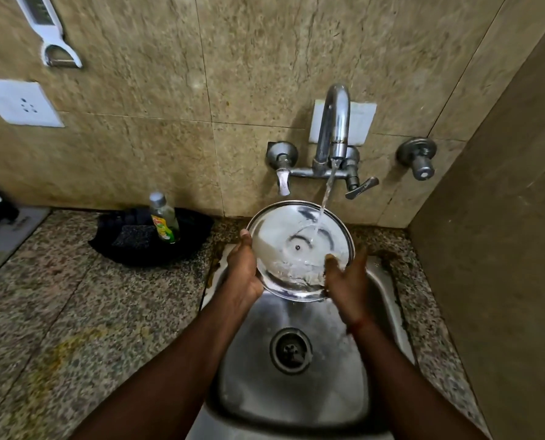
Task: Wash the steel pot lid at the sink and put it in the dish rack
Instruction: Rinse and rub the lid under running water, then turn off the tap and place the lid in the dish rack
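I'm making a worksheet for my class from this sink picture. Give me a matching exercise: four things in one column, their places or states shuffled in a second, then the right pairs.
Things:
1. steel pot lid
2. dish soap bottle
3. peeler
4. drain

Places or states:
A. hanging on the wall
B. at the bottom of the sink
C. held in both hands under running water
D. standing on a dark cloth on the counter

Pairs: 1-C, 2-D, 3-A, 4-B
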